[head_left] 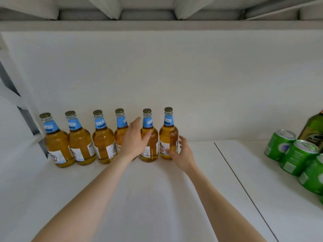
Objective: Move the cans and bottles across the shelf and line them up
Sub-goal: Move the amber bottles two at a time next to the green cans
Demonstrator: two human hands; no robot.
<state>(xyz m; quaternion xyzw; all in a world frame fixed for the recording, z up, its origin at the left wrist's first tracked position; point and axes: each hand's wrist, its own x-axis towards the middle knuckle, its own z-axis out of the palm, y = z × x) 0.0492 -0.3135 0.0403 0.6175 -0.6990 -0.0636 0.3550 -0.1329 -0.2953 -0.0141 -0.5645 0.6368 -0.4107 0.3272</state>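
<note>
Several amber beer bottles with blue neck labels stand in a row along the back of the white shelf [157, 198]. The row runs from the leftmost bottle [56, 142] to the rightmost bottle [168, 135]. My left hand [134, 138] is open in front of the fourth and fifth bottles [148, 137], fingers stretched, holding nothing. My right hand [181, 152] is open just beside the rightmost bottle's lower right, fingers spread; I cannot tell whether the fingertips touch it. Green cans [279, 144] cluster at the far right.
A dark green bottle [312, 128] stands behind the cans at the right edge. A seam [244, 189] divides the shelf into two boards. A white back wall and the shelf above close in the space. A grey upright frame [26, 112] stands at the left.
</note>
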